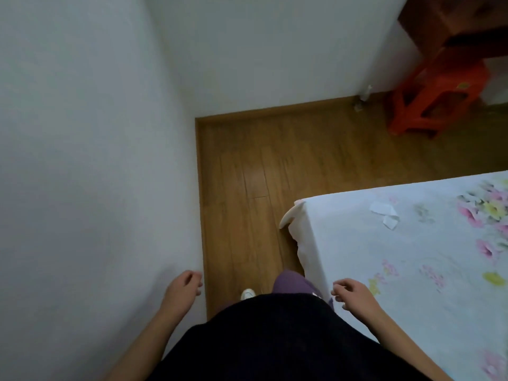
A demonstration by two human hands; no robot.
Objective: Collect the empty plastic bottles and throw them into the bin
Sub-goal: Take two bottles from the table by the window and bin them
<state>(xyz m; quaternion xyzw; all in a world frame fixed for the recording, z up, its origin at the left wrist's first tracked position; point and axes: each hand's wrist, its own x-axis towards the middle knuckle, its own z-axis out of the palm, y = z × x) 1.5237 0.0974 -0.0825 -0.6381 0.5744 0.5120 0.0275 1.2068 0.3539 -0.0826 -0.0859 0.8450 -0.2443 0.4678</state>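
**Step in hand:** search and approach, judged from 2 empty hands and no bottle collected.

1. Left hand [182, 288], lower centre-left, beside the white wall [82, 133]: grip slack, fingers loosely curled, holding nothing.
2. Right hand [354, 294], lower centre-right, over the edge of the bed [398, 257]: grip slack, fingers loosely curled, holding nothing.
3. Wooden floor [261, 160], centre: a narrow strip between wall and bed, with 1 white shoe [248, 293] showing at the bottom.
4. Bed, right half: floral sheet with 2 white paper scraps [384, 213] lying on it. No bottle shows on it.
5. Pale bottle-like object [364, 93], upper right: it stands at the skirting, just beside the red plastic stool [437, 97]. It is too blurred to confirm as a plastic bottle.
6. Dark wooden furniture [453, 17], top right corner, above the stool.
7. Bin: not in view.

**Next move calls for:** walking up the floor strip toward the upper right, checking item 5 at close range, stooping to take it in 1 hand if it proves an empty bottle, then finding the bin.
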